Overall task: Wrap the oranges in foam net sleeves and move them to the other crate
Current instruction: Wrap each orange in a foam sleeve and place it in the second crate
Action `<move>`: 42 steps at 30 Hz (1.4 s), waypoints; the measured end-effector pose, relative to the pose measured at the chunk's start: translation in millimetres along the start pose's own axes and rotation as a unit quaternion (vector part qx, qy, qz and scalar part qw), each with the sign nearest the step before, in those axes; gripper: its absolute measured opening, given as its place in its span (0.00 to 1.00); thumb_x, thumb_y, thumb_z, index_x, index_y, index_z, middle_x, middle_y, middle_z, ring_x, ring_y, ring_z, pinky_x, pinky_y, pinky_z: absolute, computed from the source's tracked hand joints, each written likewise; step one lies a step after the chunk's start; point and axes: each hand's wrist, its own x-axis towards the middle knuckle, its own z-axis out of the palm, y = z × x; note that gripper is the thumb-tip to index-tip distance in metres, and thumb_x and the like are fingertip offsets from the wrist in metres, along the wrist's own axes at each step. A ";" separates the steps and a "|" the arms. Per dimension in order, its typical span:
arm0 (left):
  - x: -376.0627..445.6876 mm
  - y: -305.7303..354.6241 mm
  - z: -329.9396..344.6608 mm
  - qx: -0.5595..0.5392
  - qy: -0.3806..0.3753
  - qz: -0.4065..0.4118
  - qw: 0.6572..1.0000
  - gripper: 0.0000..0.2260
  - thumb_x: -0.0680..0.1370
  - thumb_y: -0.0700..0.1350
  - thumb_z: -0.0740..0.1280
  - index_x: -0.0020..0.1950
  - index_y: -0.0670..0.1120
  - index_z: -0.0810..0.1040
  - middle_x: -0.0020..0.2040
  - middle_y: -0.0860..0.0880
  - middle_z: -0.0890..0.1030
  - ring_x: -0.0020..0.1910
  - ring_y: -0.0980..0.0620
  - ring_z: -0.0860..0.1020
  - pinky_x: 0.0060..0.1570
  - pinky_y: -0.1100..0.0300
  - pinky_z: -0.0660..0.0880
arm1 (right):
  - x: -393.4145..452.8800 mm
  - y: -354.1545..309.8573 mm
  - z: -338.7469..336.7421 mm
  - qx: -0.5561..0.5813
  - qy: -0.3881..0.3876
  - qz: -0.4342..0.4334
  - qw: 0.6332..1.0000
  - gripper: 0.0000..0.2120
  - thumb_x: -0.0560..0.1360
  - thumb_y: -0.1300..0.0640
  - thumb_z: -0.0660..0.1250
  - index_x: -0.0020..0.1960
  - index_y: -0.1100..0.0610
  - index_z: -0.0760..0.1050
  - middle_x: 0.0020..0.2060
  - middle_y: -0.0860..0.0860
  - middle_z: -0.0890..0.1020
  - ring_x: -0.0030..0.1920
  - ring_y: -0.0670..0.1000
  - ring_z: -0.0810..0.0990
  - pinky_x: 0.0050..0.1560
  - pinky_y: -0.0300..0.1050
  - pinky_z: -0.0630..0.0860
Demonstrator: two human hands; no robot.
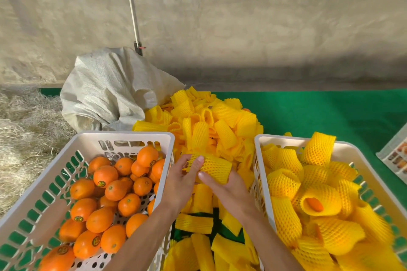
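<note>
Between the two crates, my left hand [184, 179] and my right hand [228, 193] both grip one yellow foam net sleeve [214, 167]. Its mesh bulges round; I cannot tell whether an orange is inside. The white crate on the left [55, 174] holds several bare oranges [105, 176]. The white crate on the right [372, 185] is filled with several sleeved oranges [319, 201], one showing orange skin at its open end. A heap of empty yellow sleeves [204, 123] lies behind and under my hands.
A grey woven sack [110, 90] slumps behind the left crate, with straw [24, 130] on the ground to its left. Green cloth [319, 112] covers the surface at right. A printed carton corner [396, 156] shows at the far right. A concrete wall stands behind.
</note>
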 end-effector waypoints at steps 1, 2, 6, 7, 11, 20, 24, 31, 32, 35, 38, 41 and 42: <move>0.7 -1.9 -0.6 0.015 -0.010 0.017 1.000 0.11 0.80 0.55 0.68 0.55 0.50 0.83 0.49 0.47 0.85 0.53 0.41 0.83 0.49 0.41 0.84 | 1.3 1.5 -0.5 0.009 0.009 0.011 1.000 0.21 0.70 0.39 0.77 0.62 0.33 0.77 0.58 0.36 0.83 0.59 0.39 0.81 0.58 0.40 0.80; 1.1 -3.0 -0.9 0.024 -0.015 0.025 0.999 0.10 0.81 0.54 0.67 0.55 0.50 0.84 0.49 0.46 0.85 0.52 0.40 0.83 0.48 0.41 0.84 | 2.7 3.1 -1.8 0.029 0.016 0.027 0.999 0.25 0.69 0.40 0.78 0.64 0.37 0.77 0.58 0.39 0.84 0.59 0.43 0.82 0.59 0.47 0.81; 1.4 -5.3 -3.0 0.099 0.020 0.074 0.992 0.09 0.82 0.52 0.66 0.54 0.49 0.83 0.47 0.50 0.83 0.46 0.52 0.80 0.46 0.56 0.77 | 2.8 2.9 -9.8 -0.008 0.020 0.080 0.997 0.53 0.58 0.31 0.80 0.77 0.39 0.61 0.65 0.36 0.72 0.64 0.39 0.74 0.60 0.42 0.77; 1.0 -4.9 -3.9 0.105 0.028 0.083 0.991 0.09 0.82 0.51 0.66 0.54 0.48 0.84 0.46 0.52 0.83 0.44 0.56 0.78 0.44 0.60 0.74 | 1.6 2.2 -9.3 -0.027 0.007 0.077 0.997 0.53 0.57 0.29 0.79 0.76 0.37 0.60 0.64 0.34 0.70 0.63 0.36 0.71 0.58 0.37 0.75; -0.1 1.9 -5.6 0.075 0.023 0.063 0.995 0.09 0.81 0.49 0.69 0.56 0.47 0.86 0.49 0.53 0.87 0.50 0.56 0.83 0.51 0.60 0.78 | 2.0 1.3 -5.9 -0.004 -0.013 0.076 0.997 0.32 0.64 0.38 0.80 0.65 0.38 0.73 0.55 0.32 0.81 0.56 0.37 0.80 0.49 0.30 0.76; 5.1 -1.8 -1.8 0.014 0.059 -0.011 0.998 0.13 0.85 0.51 0.62 0.65 0.47 0.78 0.61 0.50 0.82 0.58 0.50 0.82 0.44 0.59 0.82 | 10.5 -19.5 -39.9 0.452 0.190 -0.037 0.871 0.35 0.78 0.29 0.54 0.70 0.53 0.75 0.60 0.61 0.83 0.54 0.63 0.85 0.51 0.52 0.83; 6.9 -4.2 -2.8 0.032 0.059 -0.044 0.997 0.10 0.86 0.50 0.62 0.63 0.48 0.79 0.60 0.49 0.82 0.56 0.51 0.82 0.41 0.59 0.82 | 12.8 -16.6 -60.2 0.527 0.230 -0.047 0.817 0.44 0.74 0.22 0.49 0.72 0.56 0.67 0.63 0.58 0.82 0.55 0.64 0.85 0.47 0.51 0.84; 6.5 -3.4 -3.0 0.041 0.054 -0.036 0.997 0.06 0.84 0.46 0.66 0.57 0.48 0.82 0.58 0.48 0.83 0.53 0.49 0.84 0.41 0.57 0.82 | 16.1 -10.8 -42.2 0.407 0.260 0.014 0.876 0.22 0.83 0.42 0.60 0.68 0.58 0.70 0.55 0.59 0.85 0.45 0.63 0.87 0.40 0.50 0.84; 6.0 -1.5 -2.7 0.028 0.055 -0.029 0.998 0.07 0.84 0.46 0.67 0.58 0.46 0.82 0.57 0.48 0.84 0.53 0.48 0.84 0.42 0.56 0.83 | 16.8 -7.0 -37.7 0.372 0.254 0.036 0.892 0.16 0.84 0.47 0.62 0.66 0.56 0.71 0.54 0.59 0.86 0.44 0.63 0.87 0.40 0.50 0.84; 5.8 4.6 -4.4 -0.013 0.059 0.012 0.998 0.08 0.84 0.43 0.66 0.59 0.41 0.83 0.55 0.48 0.85 0.51 0.48 0.85 0.43 0.53 0.83 | 18.0 6.3 -25.1 0.210 0.179 0.126 0.953 0.13 0.84 0.52 0.62 0.66 0.57 0.72 0.56 0.57 0.84 0.47 0.60 0.87 0.45 0.51 0.85; 6.9 8.4 -7.8 -0.050 0.064 0.060 0.995 0.08 0.85 0.38 0.64 0.59 0.37 0.81 0.56 0.43 0.85 0.49 0.47 0.84 0.43 0.53 0.84 | 16.2 25.5 -20.4 -0.088 0.046 0.181 0.978 0.20 0.84 0.49 0.63 0.72 0.55 0.68 0.65 0.54 0.78 0.57 0.55 0.82 0.60 0.53 0.80; 6.6 14.9 -13.4 -0.040 0.074 0.109 0.991 0.07 0.85 0.35 0.62 0.57 0.38 0.81 0.54 0.40 0.84 0.48 0.45 0.83 0.43 0.52 0.83 | 12.5 40.0 -13.7 -0.308 -0.094 0.151 0.935 0.22 0.83 0.49 0.62 0.75 0.50 0.65 0.70 0.53 0.73 0.65 0.55 0.76 0.65 0.53 0.75; 6.7 17.8 -17.8 -0.012 0.078 0.134 0.988 0.08 0.85 0.34 0.62 0.56 0.39 0.81 0.52 0.41 0.84 0.48 0.45 0.83 0.43 0.53 0.83 | 12.6 43.9 -10.3 -0.354 -0.128 0.146 0.915 0.23 0.83 0.49 0.62 0.77 0.49 0.64 0.71 0.54 0.71 0.67 0.56 0.74 0.67 0.52 0.73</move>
